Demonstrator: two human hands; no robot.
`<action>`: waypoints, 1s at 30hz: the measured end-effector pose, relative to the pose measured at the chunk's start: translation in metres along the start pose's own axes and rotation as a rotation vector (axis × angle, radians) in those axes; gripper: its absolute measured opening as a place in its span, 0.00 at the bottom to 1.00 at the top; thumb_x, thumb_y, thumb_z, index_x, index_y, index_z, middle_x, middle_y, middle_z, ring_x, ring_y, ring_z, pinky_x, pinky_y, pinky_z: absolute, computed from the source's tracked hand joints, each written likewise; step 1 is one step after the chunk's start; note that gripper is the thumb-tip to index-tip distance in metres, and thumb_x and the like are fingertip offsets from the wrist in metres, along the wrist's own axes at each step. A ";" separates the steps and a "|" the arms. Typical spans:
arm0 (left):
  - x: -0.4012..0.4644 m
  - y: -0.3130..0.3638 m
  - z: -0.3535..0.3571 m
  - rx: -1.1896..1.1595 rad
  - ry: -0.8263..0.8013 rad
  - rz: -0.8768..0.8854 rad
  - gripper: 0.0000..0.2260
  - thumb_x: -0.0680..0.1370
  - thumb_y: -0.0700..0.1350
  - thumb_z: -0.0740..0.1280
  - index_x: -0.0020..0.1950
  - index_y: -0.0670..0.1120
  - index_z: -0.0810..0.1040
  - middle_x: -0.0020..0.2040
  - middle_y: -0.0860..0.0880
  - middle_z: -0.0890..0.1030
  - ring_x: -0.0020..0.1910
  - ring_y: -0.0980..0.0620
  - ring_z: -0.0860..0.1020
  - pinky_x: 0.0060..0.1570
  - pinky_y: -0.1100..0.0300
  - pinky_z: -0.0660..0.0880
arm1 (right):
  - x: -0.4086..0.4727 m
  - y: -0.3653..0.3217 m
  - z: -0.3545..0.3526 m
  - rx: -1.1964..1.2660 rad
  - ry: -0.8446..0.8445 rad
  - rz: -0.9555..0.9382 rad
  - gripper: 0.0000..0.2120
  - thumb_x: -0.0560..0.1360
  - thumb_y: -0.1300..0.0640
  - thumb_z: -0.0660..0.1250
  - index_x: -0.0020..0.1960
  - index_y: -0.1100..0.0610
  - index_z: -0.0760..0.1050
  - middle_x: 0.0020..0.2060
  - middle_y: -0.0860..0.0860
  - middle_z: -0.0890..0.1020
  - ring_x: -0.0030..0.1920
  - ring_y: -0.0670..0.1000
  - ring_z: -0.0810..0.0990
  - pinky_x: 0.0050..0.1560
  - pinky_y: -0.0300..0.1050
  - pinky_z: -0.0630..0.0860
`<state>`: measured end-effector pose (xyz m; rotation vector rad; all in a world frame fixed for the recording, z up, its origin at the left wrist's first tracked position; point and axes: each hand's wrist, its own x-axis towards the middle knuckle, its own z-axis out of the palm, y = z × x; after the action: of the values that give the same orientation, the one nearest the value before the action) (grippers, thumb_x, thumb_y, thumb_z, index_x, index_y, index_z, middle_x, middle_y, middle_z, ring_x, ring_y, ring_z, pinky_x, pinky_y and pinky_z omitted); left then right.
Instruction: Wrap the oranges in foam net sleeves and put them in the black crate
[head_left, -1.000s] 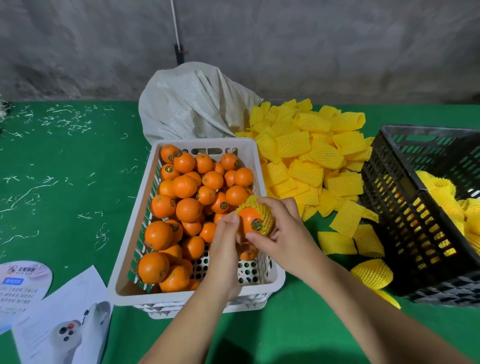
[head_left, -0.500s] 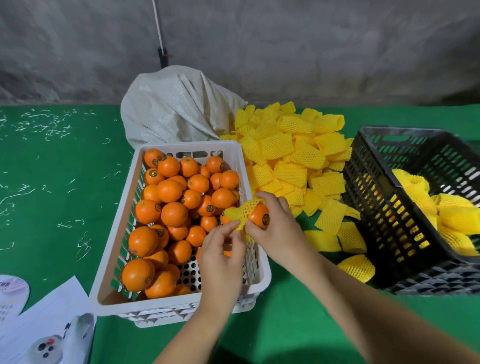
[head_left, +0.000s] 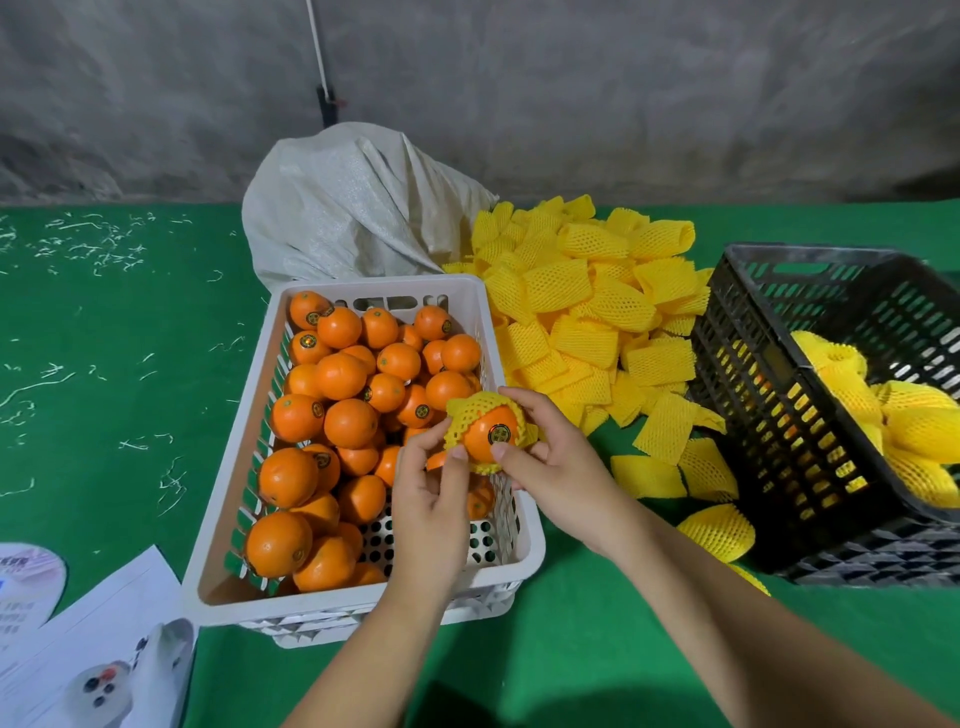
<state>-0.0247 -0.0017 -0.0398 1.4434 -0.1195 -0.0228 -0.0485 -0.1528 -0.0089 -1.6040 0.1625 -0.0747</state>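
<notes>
Sitting between both hands' grip, orange (head_left: 491, 435) half-sleeved.

Both hands, the left hand (head_left: 431, 514) and the right hand (head_left: 558, 467), meet over the near right corner of the white plastic crate (head_left: 228, 519) of bare oranges (head_left: 343, 395). Behind the hands lies the grey woven sack (head_left: 353, 208); beyond the right hand the heap of yellow foam net sleeves (head_left: 582, 306); far right, the black plastic crate (head_left: 810, 431).

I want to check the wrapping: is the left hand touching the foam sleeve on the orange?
Touching. The head view shows the left hand fingertips pinching the edge of the foam sleeve around the orange.
</notes>
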 end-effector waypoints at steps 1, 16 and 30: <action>-0.002 0.001 0.000 0.070 0.042 0.064 0.08 0.85 0.49 0.64 0.63 0.55 0.80 0.56 0.42 0.83 0.53 0.46 0.82 0.52 0.52 0.78 | 0.000 0.001 0.002 0.003 0.024 -0.015 0.25 0.80 0.57 0.71 0.72 0.38 0.69 0.56 0.34 0.82 0.54 0.46 0.86 0.45 0.37 0.81; 0.011 0.007 -0.006 -0.266 -0.123 -0.387 0.26 0.84 0.65 0.60 0.75 0.51 0.74 0.69 0.40 0.81 0.68 0.39 0.80 0.66 0.38 0.78 | -0.024 0.005 0.039 -0.164 0.046 -0.287 0.28 0.75 0.45 0.67 0.74 0.39 0.66 0.66 0.45 0.69 0.55 0.51 0.78 0.54 0.44 0.81; -0.006 0.007 -0.001 0.392 -0.480 0.022 0.38 0.80 0.65 0.58 0.84 0.67 0.38 0.82 0.67 0.52 0.81 0.59 0.51 0.81 0.49 0.54 | -0.001 -0.014 0.033 0.241 0.231 0.142 0.38 0.64 0.40 0.79 0.70 0.47 0.72 0.60 0.51 0.84 0.57 0.51 0.85 0.56 0.56 0.84</action>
<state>-0.0305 0.0003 -0.0330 1.8052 -0.5584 -0.3450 -0.0435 -0.1201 0.0035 -1.3371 0.4304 -0.1639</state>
